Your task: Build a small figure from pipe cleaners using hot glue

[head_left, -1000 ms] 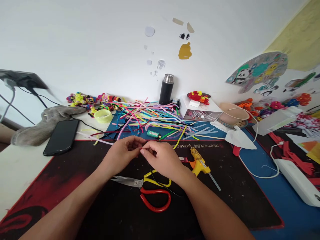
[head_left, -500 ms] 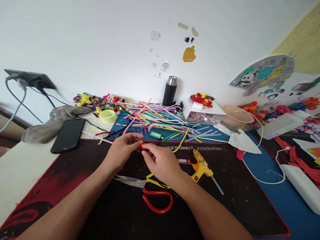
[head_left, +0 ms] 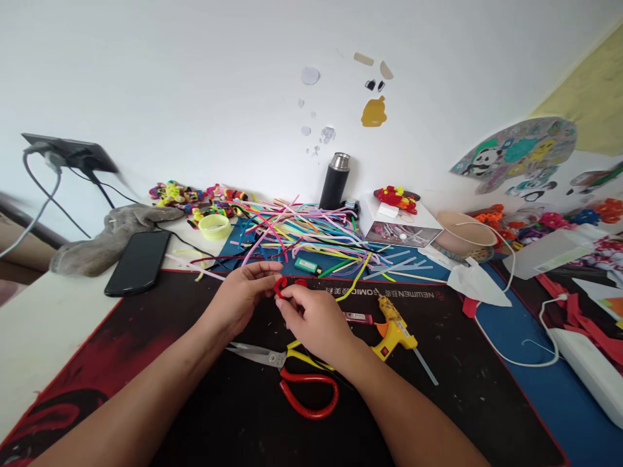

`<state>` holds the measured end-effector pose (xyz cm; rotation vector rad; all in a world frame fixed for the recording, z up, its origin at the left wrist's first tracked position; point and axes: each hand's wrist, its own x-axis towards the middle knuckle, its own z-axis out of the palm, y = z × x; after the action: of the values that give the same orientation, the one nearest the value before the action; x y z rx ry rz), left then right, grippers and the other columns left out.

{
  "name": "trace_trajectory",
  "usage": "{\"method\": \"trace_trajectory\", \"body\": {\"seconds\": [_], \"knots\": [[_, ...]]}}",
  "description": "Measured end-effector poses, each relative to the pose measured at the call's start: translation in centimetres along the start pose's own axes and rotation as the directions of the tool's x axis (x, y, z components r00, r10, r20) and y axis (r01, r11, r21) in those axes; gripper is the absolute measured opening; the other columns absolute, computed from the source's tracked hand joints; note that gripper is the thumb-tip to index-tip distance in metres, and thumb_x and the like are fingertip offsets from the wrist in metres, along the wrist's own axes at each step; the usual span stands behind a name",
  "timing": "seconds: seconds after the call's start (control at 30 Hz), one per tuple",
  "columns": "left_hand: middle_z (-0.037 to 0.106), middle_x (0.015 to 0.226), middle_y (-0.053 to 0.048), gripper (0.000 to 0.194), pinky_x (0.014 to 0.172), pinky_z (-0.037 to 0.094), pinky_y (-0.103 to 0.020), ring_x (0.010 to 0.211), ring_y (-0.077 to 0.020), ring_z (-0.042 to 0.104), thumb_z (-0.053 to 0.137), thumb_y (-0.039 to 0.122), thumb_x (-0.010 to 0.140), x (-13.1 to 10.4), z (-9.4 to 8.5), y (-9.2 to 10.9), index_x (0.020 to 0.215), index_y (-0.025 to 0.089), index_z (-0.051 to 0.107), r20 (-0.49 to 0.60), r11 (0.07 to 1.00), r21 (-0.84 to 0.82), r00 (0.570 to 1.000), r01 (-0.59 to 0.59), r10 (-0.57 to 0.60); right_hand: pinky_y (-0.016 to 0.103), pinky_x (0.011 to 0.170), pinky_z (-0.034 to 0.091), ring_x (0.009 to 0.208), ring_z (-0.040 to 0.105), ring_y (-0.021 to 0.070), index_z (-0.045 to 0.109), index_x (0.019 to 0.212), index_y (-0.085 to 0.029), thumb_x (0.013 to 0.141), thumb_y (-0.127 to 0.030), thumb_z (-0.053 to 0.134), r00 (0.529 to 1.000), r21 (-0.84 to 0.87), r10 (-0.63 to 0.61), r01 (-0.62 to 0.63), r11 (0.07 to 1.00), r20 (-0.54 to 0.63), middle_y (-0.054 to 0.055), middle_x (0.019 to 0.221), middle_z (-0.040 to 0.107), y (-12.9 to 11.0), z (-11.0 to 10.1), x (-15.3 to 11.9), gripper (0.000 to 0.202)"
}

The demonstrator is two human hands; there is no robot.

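Red fuzzy pc [head_left: 279, 286] shows more now, curl vis vs b4

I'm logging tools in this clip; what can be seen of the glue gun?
The glue gun has a yellow, plastic-looking body, darkly stained towards the nozzle, an orange trigger and a red switch. It lies on its side on the dark mat, nozzle away from the person; a translucent stick protrudes behind. The right forearm is beside its handle; contact is unclear.
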<state>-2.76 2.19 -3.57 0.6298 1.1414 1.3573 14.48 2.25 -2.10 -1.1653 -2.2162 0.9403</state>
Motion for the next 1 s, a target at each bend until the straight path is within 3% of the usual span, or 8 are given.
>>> {"method": "trace_trajectory", "body": {"seconds": [0.17, 0.43, 0.7, 1.0], "knots": [[0.075, 0.075, -0.004, 0.043, 0.054, 0.043, -0.018, 0.060, -0.0091, 0.059, 0.102, 0.021, 0.049, -0.1, -0.2, 0.2, 0.088, 0.014, 0.084, 0.046, 0.994, -0.059, 0.995, 0.088, -0.086, 0.024, 0.059, 0.037, 0.056, 0.062, 0.0126, 0.073, 0.084, -0.021, 0.101, -0.026, 0.062, 1.000, 0.034, 0.009, -0.009, 0.999, 0.016, -0.002, 0.065, 0.071, 0.1, -0.3, 0.3, 0.022], [0.074, 0.073, -0.005, 0.043, 0.055, 0.043, -0.018, 0.060, -0.0088, 0.057, 0.102, 0.019, 0.050, -0.4, -0.4, 0.9, 0.089, 0.013, 0.085, 0.117, 0.983, -0.048, 0.978, 0.178, -0.172, 0.022, 0.058, 0.042, 0.051, 0.059, 0.0104, 0.076, 0.097, -0.022, 0.102, -0.031, 0.062, 0.997, 0.183, 0.070, -0.073, 0.980, 0.023, -0.004, 0.066, 0.071, 1.9, -1.0, 0.9, 0.018], [0.072, 0.077, -0.005, 0.036, 0.055, 0.039, -0.022, 0.062, -0.0094, 0.054, 0.098, 0.018, 0.055, -0.8, -0.3, 1.0, 0.089, 0.013, 0.085, 0.197, 0.980, -0.002, 0.960, 0.201, -0.196, 0.022, 0.057, 0.043, 0.053, 0.060, 0.0109, 0.077, 0.093, -0.021, 0.101, -0.030, 0.062, 0.996, 0.195, 0.084, -0.086, 0.977, 0.019, -0.003, 0.065, 0.069, 2.3, -1.9, 1.1, 0.019], [0.071, 0.075, -0.004, 0.037, 0.054, 0.036, -0.022, 0.060, -0.0090, 0.050, 0.099, 0.020, 0.054, -1.0, -0.3, 1.1, 0.088, 0.015, 0.086, 0.212, 0.980, 0.022, 0.957, 0.198, -0.199, 0.022, 0.058, 0.042, 0.052, 0.060, 0.0107, 0.079, 0.093, -0.021, 0.100, -0.030, 0.063, 0.997, 0.194, 0.083, -0.083, 0.977, 0.010, -0.004, 0.064, 0.068, 2.4, -2.5, 1.1, 0.019]]}}
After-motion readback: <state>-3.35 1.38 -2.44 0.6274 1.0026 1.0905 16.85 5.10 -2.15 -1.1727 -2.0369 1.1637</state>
